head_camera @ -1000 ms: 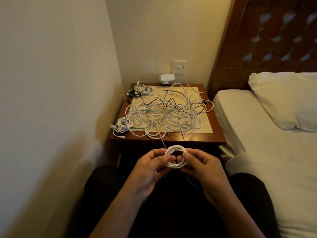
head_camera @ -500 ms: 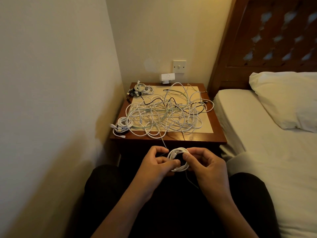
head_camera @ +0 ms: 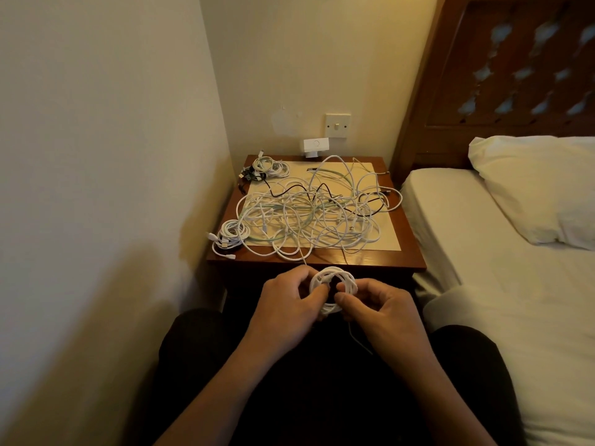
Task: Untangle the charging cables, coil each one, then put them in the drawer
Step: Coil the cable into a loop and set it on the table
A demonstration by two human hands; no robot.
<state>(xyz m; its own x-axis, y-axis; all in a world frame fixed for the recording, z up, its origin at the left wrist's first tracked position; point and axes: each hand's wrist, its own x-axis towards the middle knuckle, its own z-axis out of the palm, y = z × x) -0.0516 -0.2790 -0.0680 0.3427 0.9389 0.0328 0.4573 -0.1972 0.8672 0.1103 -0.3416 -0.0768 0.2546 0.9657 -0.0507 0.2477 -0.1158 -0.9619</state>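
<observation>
Grip of left hand and right hand tight around white cable coil between them.

Desk in corner: wall on left, bed just beside on right. Cable tangle across desk middle. Coiled bundle at front-left corner (plug ends reaching desk edge), second bundle at back-left. Small box at back edge, wall switch above. Pillow on bed, headboard behind. Before desk: cable coil held between left hand and right hand.

White cable coil, white tangle with one black strand. Reddish-brown tabletop, cream mat, white bed.
</observation>
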